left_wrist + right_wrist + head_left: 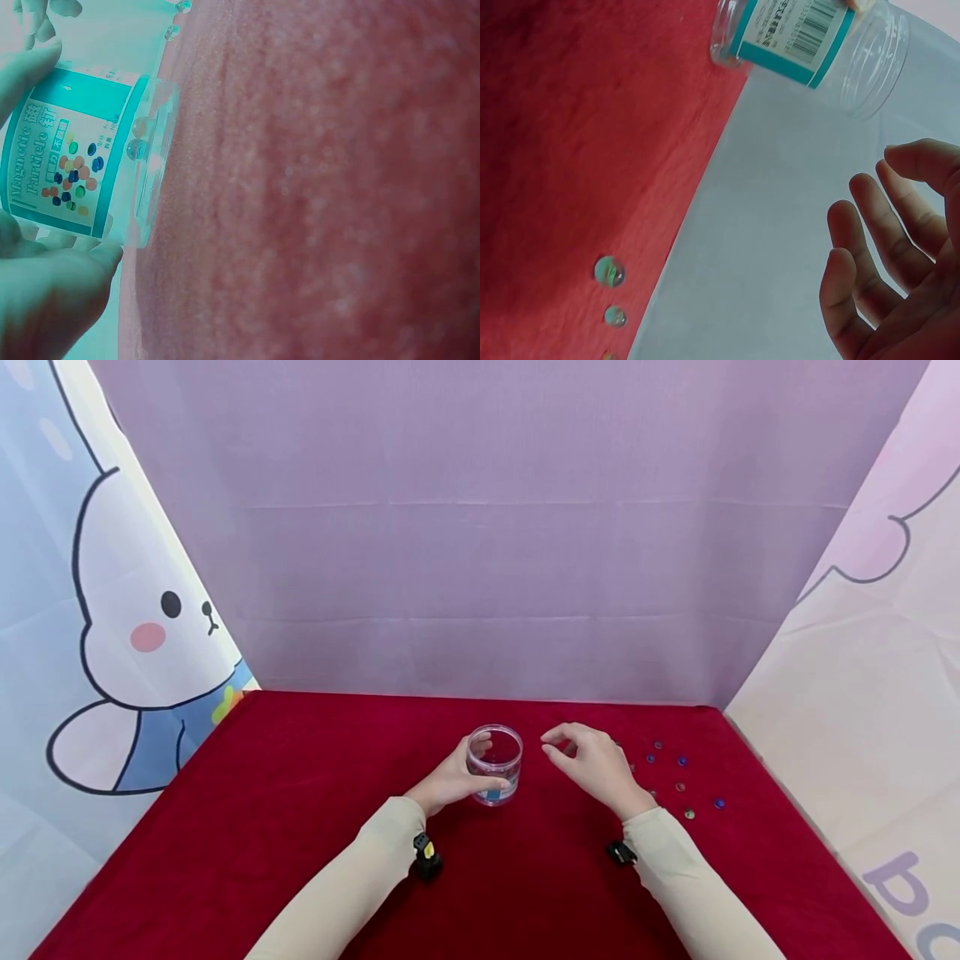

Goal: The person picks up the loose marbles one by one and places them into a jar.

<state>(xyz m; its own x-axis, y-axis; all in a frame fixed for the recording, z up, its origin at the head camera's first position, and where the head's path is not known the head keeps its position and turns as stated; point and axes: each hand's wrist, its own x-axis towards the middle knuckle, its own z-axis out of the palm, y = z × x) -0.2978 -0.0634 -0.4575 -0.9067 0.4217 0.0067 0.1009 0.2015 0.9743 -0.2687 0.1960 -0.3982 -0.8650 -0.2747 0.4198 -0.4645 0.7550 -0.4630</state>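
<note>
— While the left hand (450, 781) wraps its fingers round the clear jar (495, 764), which way does that jar stand?

— Upright on the red cloth (300, 827), mouth up, long axis vertical. It sits near the middle of the cloth, a little toward the back. In the left wrist view the thumb and fingers (45, 277) curl round the teal label (64, 154), which reads "Magnetic Particle" beside a picture of coloured dots.

— And the right hand (596, 764)?

— It hovers just to the right of the jar, apart from it, fingers loosely bent with thumb and forefinger tips close together. The head view does not show whether anything is pinched there; the right wrist view shows relaxed fingers (870, 247) with nothing among them.

— What else lies around?

— Small glass beads (678, 777) are scattered on the cloth to the right of the right hand, blue, greenish and brownish ones, well apart from the jar. At least one bead (136, 148) shows through the jar's wall near its base.

— Anything between hand and jar?

— No, only bare cloth.

— Edges and room?

— A purple backdrop (480, 568) closes the rear edge, a rabbit-printed sheet (127, 627) the left, a pale sheet (862, 693) the right. The beads lie near the right edge; wide red cloth opens to the left and toward the person.
</note>
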